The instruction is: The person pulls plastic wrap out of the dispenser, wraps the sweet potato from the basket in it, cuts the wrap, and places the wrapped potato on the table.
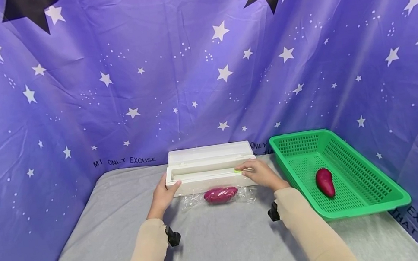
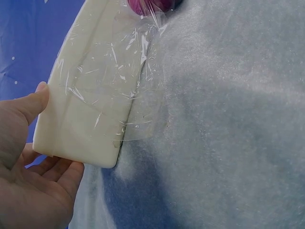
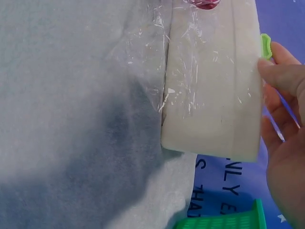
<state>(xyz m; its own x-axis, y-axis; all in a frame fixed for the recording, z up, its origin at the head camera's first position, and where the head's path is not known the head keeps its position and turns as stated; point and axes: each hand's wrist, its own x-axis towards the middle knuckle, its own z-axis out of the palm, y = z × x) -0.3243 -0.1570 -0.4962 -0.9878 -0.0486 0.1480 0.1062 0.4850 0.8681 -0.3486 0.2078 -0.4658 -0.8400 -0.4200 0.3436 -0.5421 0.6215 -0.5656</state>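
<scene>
A long white cling film dispenser box (image 1: 208, 186) stands on the table with its lid (image 1: 209, 152) raised at the back. My left hand (image 1: 164, 195) grips its left end, thumb on the front top edge and fingers round the end, as the left wrist view shows. My right hand (image 1: 260, 173) pinches a small green slide cutter (image 3: 266, 46) at the box's top edge, towards the right end. In front of the box lies a magenta, sweet-potato-shaped vegetable (image 1: 221, 194) under clear cling film (image 2: 102, 81), which spreads out to both sides and overlaps the box front.
To the right is a green plastic basket (image 1: 363, 206) holding another magenta, sweet-potato-shaped vegetable (image 1: 325, 183). A grey cloth (image 1: 223, 246) covers the table. Purple star-patterned curtains (image 1: 185, 63) hang behind and at both sides.
</scene>
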